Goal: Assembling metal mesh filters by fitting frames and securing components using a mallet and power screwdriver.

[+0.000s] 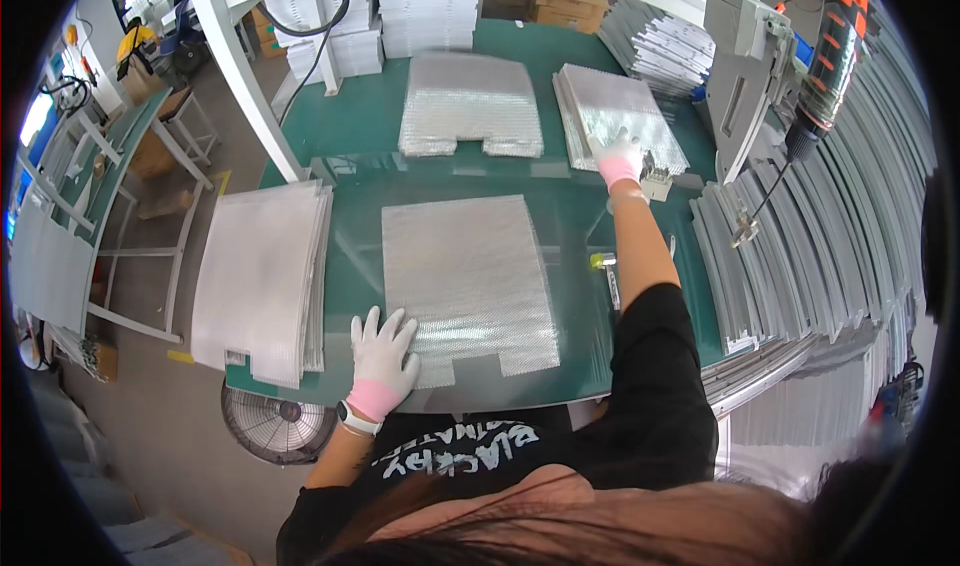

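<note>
A silvery textured sheet (468, 276) with a notch in its near edge lies on the green table (350, 266) in front of me. My left hand (382, 356), gloved in white with a pink cuff, rests with fingers spread at its near left corner. Stretched out to the far right, my right hand (618, 156), in a matching glove, lies on the near part of a stack of silvery sheets (610, 101). Its fingers look extended, touching the top sheet. Another notched silvery pile (470, 101) sits at the far middle.
A stack of pale panels (258, 276) overhangs the table's left edge. A cordless screwdriver (830, 66) hangs at the upper right, above a long row of grey panels (810, 236). A yellow-capped tool (606, 266) lies by my right forearm. A floor fan (278, 426) stands below.
</note>
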{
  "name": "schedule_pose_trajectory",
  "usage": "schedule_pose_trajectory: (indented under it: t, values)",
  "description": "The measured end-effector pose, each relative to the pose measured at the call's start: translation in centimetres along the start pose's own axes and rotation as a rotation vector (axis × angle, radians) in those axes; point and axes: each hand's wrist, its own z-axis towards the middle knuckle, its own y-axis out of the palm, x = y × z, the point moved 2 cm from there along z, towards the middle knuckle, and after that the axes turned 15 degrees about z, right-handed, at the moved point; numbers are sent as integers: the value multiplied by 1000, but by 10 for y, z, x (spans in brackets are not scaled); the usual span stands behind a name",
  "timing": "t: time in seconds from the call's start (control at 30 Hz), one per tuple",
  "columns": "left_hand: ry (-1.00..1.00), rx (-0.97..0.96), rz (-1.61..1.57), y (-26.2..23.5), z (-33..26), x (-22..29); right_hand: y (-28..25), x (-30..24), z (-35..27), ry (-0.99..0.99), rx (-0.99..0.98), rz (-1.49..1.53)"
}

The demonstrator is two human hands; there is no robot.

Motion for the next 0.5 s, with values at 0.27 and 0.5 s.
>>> schedule_pose_trajectory:
  t: [0.27, 0.5]
  values:
    - [-197, 221, -104, -14, -18, -8, 12, 26, 68, -16, -468, -247]
    - [-167, 222, -126, -9, -16, -4, -24, 24, 42, -79, -421, -57]
